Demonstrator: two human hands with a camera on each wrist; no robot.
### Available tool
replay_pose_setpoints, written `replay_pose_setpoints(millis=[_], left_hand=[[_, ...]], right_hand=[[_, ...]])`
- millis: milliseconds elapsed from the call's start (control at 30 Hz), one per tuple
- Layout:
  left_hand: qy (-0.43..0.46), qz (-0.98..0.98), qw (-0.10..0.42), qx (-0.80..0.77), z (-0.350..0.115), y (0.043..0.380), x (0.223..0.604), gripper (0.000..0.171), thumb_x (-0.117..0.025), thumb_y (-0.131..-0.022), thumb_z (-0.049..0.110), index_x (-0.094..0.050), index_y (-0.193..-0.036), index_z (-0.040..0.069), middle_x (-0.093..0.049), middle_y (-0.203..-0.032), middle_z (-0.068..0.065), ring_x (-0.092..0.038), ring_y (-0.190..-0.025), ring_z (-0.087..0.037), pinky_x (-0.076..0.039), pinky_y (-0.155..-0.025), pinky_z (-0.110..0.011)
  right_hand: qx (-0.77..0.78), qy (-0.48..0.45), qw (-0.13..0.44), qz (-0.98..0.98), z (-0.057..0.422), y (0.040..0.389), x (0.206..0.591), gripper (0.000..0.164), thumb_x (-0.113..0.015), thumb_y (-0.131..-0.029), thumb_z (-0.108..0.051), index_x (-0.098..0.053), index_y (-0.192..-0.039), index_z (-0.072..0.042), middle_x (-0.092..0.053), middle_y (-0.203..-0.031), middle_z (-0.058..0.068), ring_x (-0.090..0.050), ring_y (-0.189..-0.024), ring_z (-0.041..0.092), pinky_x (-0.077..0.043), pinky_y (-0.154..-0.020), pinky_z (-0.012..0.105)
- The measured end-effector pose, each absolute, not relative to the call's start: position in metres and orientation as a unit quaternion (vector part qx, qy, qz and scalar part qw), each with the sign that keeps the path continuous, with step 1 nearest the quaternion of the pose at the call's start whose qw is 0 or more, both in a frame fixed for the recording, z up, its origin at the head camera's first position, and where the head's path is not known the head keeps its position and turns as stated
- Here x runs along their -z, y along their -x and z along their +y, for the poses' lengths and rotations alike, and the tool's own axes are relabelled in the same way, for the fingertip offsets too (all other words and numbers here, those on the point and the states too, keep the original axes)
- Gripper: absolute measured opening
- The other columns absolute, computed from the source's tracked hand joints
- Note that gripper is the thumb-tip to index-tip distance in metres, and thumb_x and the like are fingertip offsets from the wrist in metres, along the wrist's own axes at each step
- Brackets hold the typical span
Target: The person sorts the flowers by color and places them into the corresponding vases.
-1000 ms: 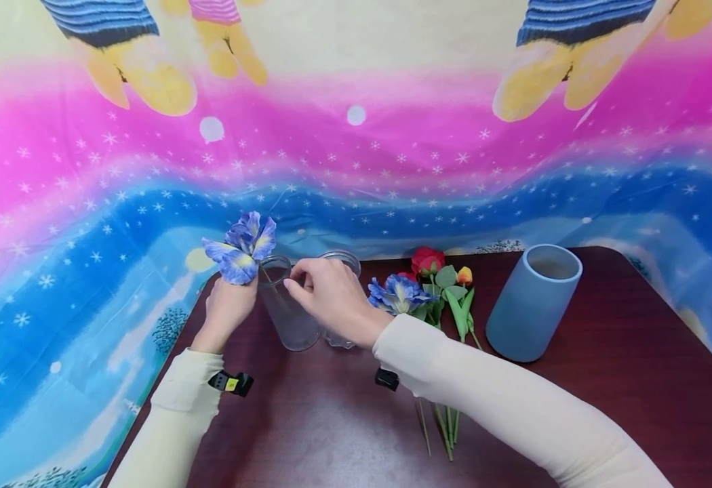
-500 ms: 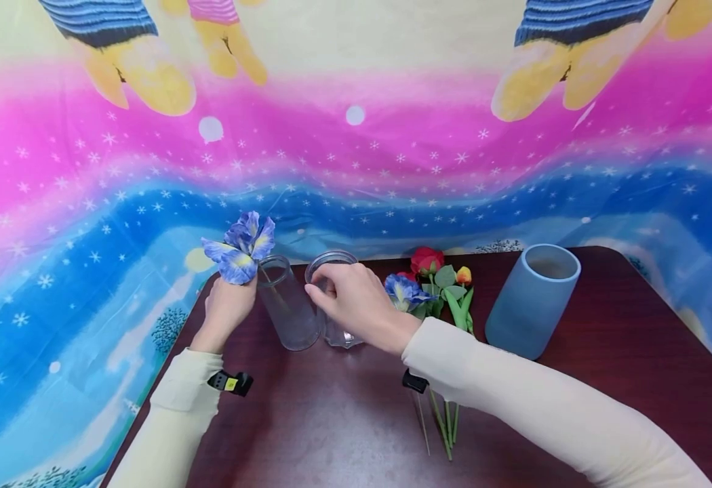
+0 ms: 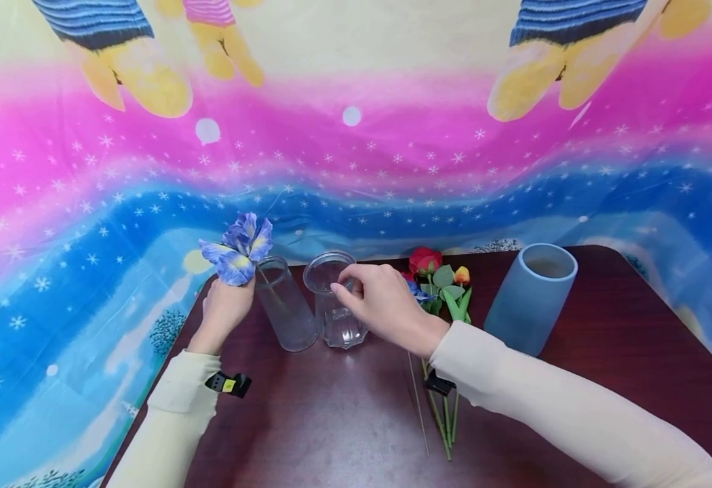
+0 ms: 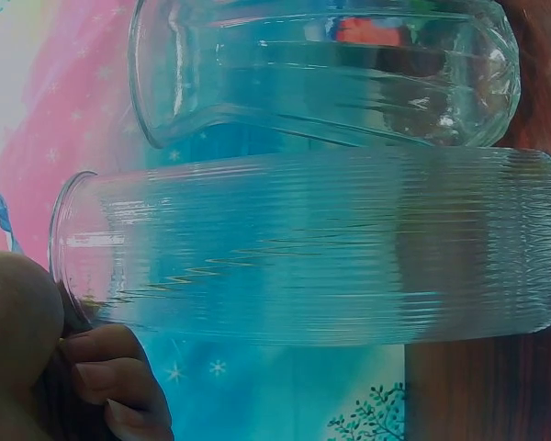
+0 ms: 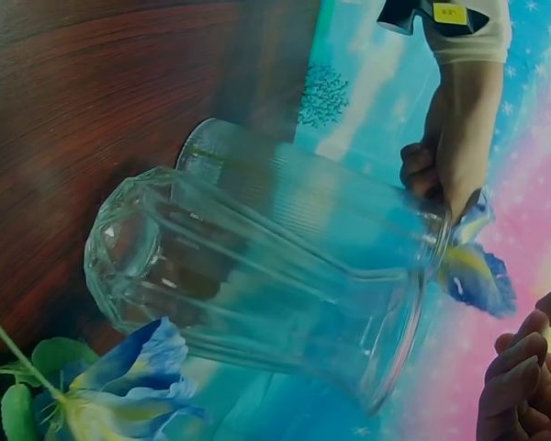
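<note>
My left hand is at the rim of a tall ribbed glass vase, pinching the stem of a blue iris just below its bloom. The thin stem slants down inside that vase. My right hand hovers by the mouth of a clear flared glass vase, its fingers loosely curled with nothing between them. Another blue iris lies beside that vase, mostly hidden by the right hand in the head view.
Red roses, an orange-yellow bud and green leaves lie right of the glass vases, stems toward me. A blue-grey vase stands farther right on the dark wooden table. A printed cloth hangs behind.
My right hand has moved rightward, from the ribbed vase's mouth to over the flared vase, uncovering its rim. My left hand and the iris in it have stayed put.
</note>
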State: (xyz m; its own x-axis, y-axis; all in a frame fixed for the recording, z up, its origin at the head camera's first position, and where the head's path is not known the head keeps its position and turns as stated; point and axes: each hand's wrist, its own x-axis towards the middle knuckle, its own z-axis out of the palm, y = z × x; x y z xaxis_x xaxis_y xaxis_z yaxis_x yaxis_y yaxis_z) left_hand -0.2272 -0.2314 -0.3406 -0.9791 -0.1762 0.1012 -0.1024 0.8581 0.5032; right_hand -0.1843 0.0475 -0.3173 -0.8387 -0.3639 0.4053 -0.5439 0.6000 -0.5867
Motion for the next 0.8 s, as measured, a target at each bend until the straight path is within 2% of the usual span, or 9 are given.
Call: replay_pose_setpoints(millis=[200,367,600,800], left_hand=[[-0.084,-0.960,0.068,0.260,-0.232,0.227,0.341,0.059,-0.042,-0.106,0.042,-0.054,-0.136,-0.007,-0.060,-0.129,-0.035,-0.058,-0.119,-0.051,-0.047,-0.090,-0.066],[-0.079,-0.961,0.070,0.254,-0.232,0.228,0.341,0.061,-0.041,-0.106,0.043,-0.053,-0.138,-0.007,-0.062,-0.124,-0.036,-0.060,-0.116,-0.052,-0.047,-0.089,-0.066],[-0.078,-0.958,0.074,0.265,-0.232,0.226,0.342,0.056,-0.041,-0.106,0.040,-0.058,-0.128,-0.008,-0.063,-0.122,-0.035,-0.060,-0.114,-0.051,-0.048,-0.085,-0.064],[-0.079,-0.958,0.074,0.264,-0.232,0.225,0.343,0.056,-0.042,-0.106,0.041,-0.059,-0.127,-0.008,-0.064,-0.121,-0.034,-0.061,-0.113,-0.051,-0.048,-0.084,-0.064]], right_hand=[[-0.357,-0.247,0.135,-0.891,0.055,0.187,0.321,0.013,-0.068,-0.097,-0.025,-0.075,-0.099,-0.014,-0.055,-0.059,-0.006,-0.047,-0.052,0.007,-0.041,-0.055,0.025],[-0.355,-0.232,0.124,-0.897,0.065,0.187,0.325,0.011,-0.069,-0.097,-0.025,-0.075,-0.098,-0.016,-0.053,-0.058,-0.006,-0.045,-0.050,0.008,-0.038,-0.053,0.026],[-0.354,-0.213,0.117,-0.903,0.080,0.189,0.335,0.014,-0.069,-0.096,-0.024,-0.076,-0.099,-0.012,-0.055,-0.059,-0.006,-0.046,-0.051,0.008,-0.039,-0.054,0.026],[-0.342,-0.196,0.098,-0.914,0.091,0.189,0.347,0.017,-0.068,-0.097,-0.027,-0.076,-0.099,-0.012,-0.050,-0.052,-0.005,-0.042,-0.045,0.010,-0.035,-0.049,0.027]])
